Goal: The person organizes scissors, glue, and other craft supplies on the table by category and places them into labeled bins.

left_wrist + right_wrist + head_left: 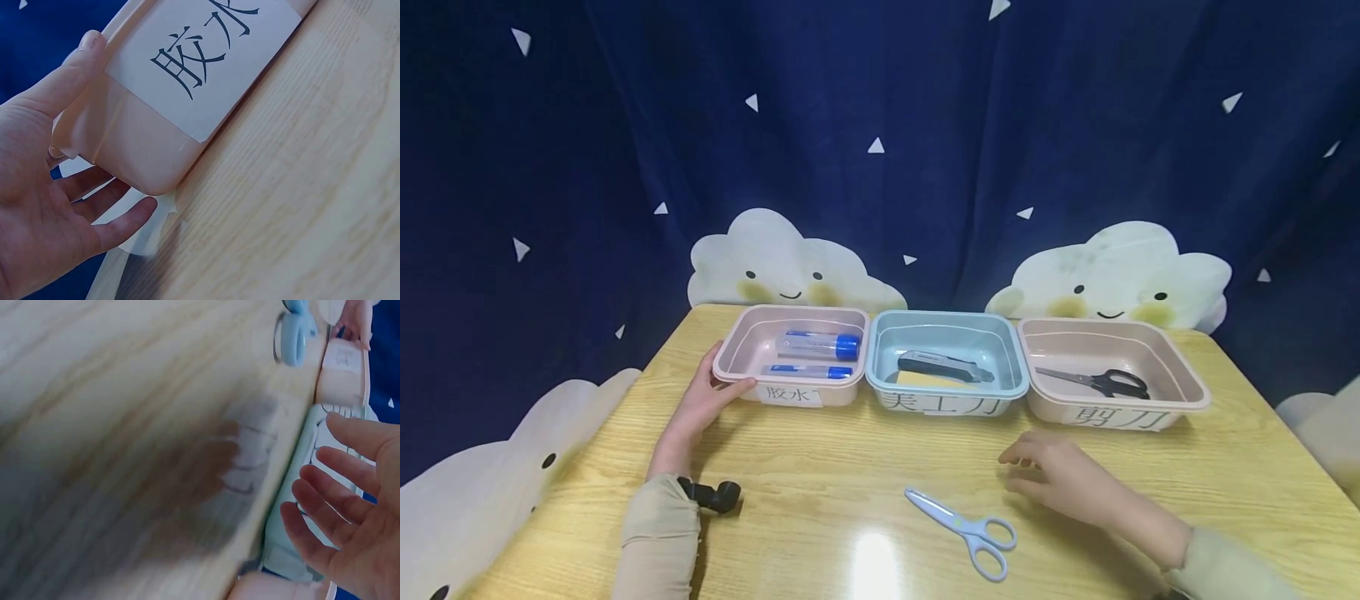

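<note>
My left hand (700,404) grips the left front corner of a pink bin (842,395), the thumb along its front and the other fingers round the side. A close look at this pink bin (140,134) comes from the left wrist view. Two glue tubes with blue caps, a thick one (808,345) and a thin one (801,371), lie inside it. My right hand (1063,479) is over the table with fingers spread and nothing held. To its left, light-blue scissors (970,527) lie on the wood, blades pointing to the back left.
A blue bin (1007,392) in the middle contains a utility knife (943,365) and a yellow item (921,380). Black-handled scissors (1112,383) lie in a second pink bin (1052,408) at the right. Labels mark all the bins' fronts, and a dark blue curtain (880,100) hangs behind.
</note>
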`<control>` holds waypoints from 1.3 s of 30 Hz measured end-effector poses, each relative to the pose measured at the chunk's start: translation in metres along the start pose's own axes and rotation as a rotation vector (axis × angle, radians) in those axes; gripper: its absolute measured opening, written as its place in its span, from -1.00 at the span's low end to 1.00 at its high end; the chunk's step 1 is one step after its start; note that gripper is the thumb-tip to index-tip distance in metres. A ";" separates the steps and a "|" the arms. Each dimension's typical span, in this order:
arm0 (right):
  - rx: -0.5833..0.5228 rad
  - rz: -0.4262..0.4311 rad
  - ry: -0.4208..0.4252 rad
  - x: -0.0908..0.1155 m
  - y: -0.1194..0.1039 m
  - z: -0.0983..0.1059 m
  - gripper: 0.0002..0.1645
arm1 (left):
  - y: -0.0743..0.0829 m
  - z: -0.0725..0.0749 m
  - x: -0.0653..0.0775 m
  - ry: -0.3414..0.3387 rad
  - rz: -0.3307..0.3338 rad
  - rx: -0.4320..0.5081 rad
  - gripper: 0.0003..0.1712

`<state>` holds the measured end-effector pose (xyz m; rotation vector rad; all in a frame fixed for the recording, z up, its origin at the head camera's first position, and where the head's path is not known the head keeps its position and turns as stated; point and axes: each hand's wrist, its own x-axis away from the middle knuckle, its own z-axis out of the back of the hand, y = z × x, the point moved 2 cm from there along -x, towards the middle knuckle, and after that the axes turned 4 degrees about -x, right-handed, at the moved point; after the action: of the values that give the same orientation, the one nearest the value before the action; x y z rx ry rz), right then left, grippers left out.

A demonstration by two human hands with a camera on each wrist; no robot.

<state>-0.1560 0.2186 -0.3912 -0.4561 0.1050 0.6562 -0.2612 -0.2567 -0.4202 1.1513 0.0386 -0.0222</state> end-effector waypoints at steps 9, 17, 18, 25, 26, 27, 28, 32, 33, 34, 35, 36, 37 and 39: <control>-0.033 -0.058 -0.178 -0.004 -0.019 -0.020 -0.42 | -0.002 -0.001 -0.002 -0.001 0.006 -0.004 0.10; 0.040 -0.100 -0.235 -0.008 -0.035 -0.029 -0.08 | 0.000 0.000 -0.003 0.006 -0.018 -0.002 0.08; 0.051 -0.102 -0.241 -0.008 -0.037 -0.030 -0.06 | 0.000 0.000 -0.002 0.005 -0.017 -0.002 0.09; 0.048 -0.138 -0.298 -0.009 -0.043 -0.031 -0.18 | 0.002 0.000 0.000 -0.002 -0.015 0.013 0.08; 0.037 -0.143 -0.311 -0.010 -0.043 -0.030 -0.21 | 0.002 0.000 0.000 -0.002 -0.017 0.016 0.07; 0.024 -0.147 -0.322 -0.010 -0.042 -0.030 -0.25 | 0.002 0.000 0.000 -0.002 -0.020 0.017 0.07; 0.012 -0.148 -0.328 -0.010 -0.042 -0.030 -0.28 | 0.001 0.000 0.000 -0.002 -0.022 0.017 0.07; -0.036 -0.123 -0.322 -0.008 -0.040 -0.028 -0.44 | 0.003 0.000 0.001 -0.007 -0.019 0.022 0.08; -0.042 -0.110 -0.311 -0.008 -0.040 -0.028 -0.47 | 0.006 0.000 0.003 -0.009 -0.016 0.023 0.08; -0.047 -0.098 -0.300 -0.008 -0.040 -0.028 -0.49 | 0.009 0.000 0.003 -0.011 -0.013 0.025 0.07; -0.052 -0.088 -0.290 -0.008 -0.040 -0.028 -0.51 | 0.010 0.000 0.004 -0.013 -0.008 0.027 0.07; -0.053 -0.078 -0.277 -0.008 -0.041 -0.028 -0.52 | 0.011 0.000 0.004 -0.015 -0.007 0.030 0.07; -0.050 -0.073 -0.268 -0.008 -0.041 -0.029 -0.52 | 0.012 0.000 0.004 -0.017 -0.006 0.033 0.07; -0.046 -0.058 -0.246 -0.007 -0.042 -0.029 -0.53 | 0.009 0.000 0.003 -0.016 -0.009 0.029 0.06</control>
<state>-0.1350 0.1728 -0.3997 -0.4174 -0.1558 0.6539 -0.2580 -0.2527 -0.4118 1.1799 0.0292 -0.0400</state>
